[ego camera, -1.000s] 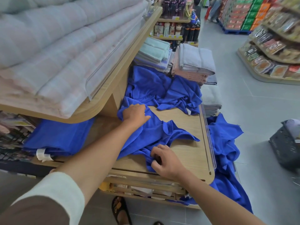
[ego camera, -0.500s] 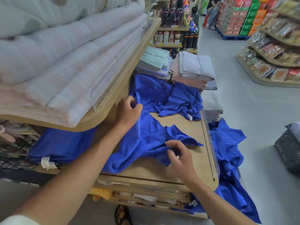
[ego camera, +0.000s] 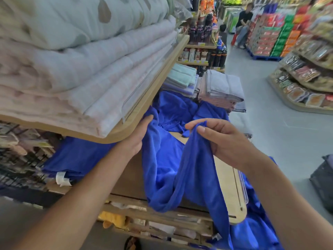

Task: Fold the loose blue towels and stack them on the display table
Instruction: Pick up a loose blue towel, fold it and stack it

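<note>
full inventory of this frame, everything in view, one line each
held towel: 1, blue, raised between both hands, sagging over the table's front edge
loose towels: count unclear, blue, heaped at the table's back; more hang off its right side
blue pile: 1, blue, white tag, under the shelf at left
table: 1, light wood
shelf: 1, light wood, upper left
quilts: stack, pale, on the shelf
folded towels: 2 stacks, mint and grey-pink, behind the heap
basket: 1, dark, floor at right
goods racks: several, mixed colours, across the aisle
left hand: holds the held towel by the shelf edge
right hand: pinches the held towel's edge
</note>
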Available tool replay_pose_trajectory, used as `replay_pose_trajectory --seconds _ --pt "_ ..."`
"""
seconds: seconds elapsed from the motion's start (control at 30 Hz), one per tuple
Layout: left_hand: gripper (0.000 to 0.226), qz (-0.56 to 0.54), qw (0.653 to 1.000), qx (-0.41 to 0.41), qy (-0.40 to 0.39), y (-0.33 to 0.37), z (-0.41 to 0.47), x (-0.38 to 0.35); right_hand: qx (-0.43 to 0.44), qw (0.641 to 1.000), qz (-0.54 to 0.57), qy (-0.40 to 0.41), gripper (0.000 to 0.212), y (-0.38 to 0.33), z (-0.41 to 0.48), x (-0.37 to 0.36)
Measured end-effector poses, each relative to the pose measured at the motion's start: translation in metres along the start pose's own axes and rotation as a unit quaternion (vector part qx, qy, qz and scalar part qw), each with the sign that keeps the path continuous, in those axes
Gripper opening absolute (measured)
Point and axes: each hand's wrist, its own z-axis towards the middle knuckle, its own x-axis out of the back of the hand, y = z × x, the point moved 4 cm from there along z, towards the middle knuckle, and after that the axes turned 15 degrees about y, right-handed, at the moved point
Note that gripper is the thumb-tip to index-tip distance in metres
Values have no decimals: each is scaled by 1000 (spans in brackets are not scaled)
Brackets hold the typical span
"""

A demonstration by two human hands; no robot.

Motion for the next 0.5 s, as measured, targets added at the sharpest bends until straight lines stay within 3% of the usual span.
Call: replay_pose_trajectory --seconds 0.13,0.27,0.33,0.5 --pt "19 31 992 -119 -33 -2 -16 -8 17 995 -98 23 24 25 13 -4" --pt "21 -8 988 -90 -127 -10 -38 -13 108 972 -152 140 7 28 22 -7" --pt "25 -22 985 -72 -158 -9 -52 -13 146 953 -190 183 14 31 26 -4" --pt "24 -9 983 -42 -180 2 -73 -14 217 910 -290 200 16 31 27 -4"
